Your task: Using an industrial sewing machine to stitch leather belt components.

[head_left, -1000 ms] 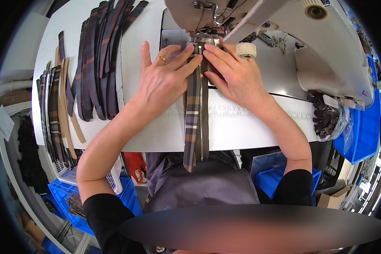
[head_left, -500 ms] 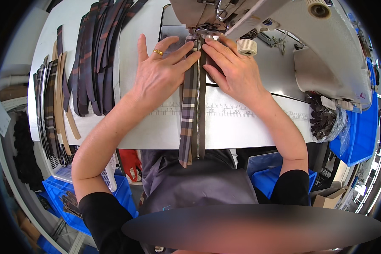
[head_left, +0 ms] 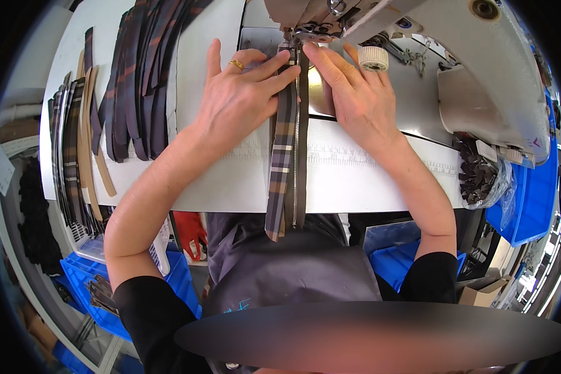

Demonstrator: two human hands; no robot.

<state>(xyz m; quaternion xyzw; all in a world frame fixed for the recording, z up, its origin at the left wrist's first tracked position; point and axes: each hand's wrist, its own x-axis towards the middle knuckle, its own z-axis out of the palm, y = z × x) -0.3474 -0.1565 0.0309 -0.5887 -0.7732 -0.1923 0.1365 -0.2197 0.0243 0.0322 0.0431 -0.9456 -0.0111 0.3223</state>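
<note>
A plaid fabric strip (head_left: 280, 162) lies lengthwise beside a dark zipper tape with metal teeth (head_left: 298, 174), their top ends under the sewing machine's foot (head_left: 305, 36) and lower ends over the table edge. My left hand (head_left: 240, 100), with a gold ring, rests spread on the plaid strip, index and middle fingertips near the teeth; its thumb is mostly hidden. My right hand (head_left: 361, 100) has outstretched fingers, the forefinger touching the tape's top just below the foot, the others on or over the metal plate beside a white knob (head_left: 373, 58).
Dark strips (head_left: 137, 81) and plaid and tan strips (head_left: 75, 149) lie at left on the white table (head_left: 349, 190). At right are the machine body (head_left: 480, 75), bagged dark pieces (head_left: 480, 174) and a blue bin (head_left: 523, 212). Another blue bin (head_left: 87, 280) stands below left.
The view has shifted, so the table appears higher. My right thumb has left the tape's side and is hidden, and that hand's fingers have slid right and straightened. My left hand stays on the strip.
</note>
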